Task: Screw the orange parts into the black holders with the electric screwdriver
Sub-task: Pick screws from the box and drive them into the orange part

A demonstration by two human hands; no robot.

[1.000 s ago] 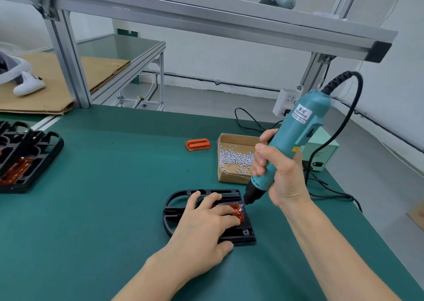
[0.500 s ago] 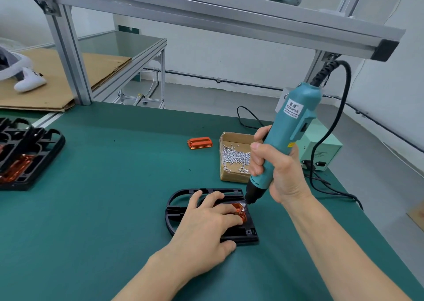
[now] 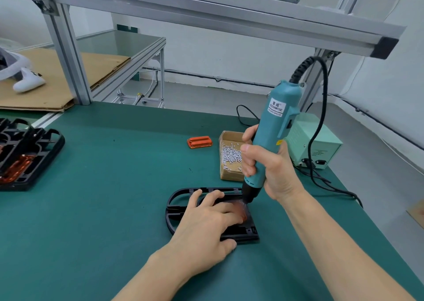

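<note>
Lying in the black holder (image 3: pixel 179 199) near the middle of the green table (image 3: pixel 103 209), the orange part (image 3: pixel 241 210) shows only at its right end; the rest is under the left hand (image 3: pixel 206 229), whose straight fingers press flat on it, thumb on the mat by the holder's near edge. The electric screwdriver (image 3: pixel 270 138) stands steeply, its tip on the part's far right corner, grasped round the barrel by the right hand (image 3: pixel 268 170). Just beyond the holder sits a cardboard box of screws (image 3: pixel 229 156), close behind the tool; a spare orange piece (image 3: pixel 199 142) lies to the box's left. A pale green power unit (image 3: pixel 319 144) stands at the far right edge, its cable (image 3: pixel 332 186) looping toward the table's right rim. More black holders (image 3: pixel 29 154) sit at the left edge, well apart, with bare mat between. An aluminium frame (image 3: pixel 206 9) crosses overhead.
</note>
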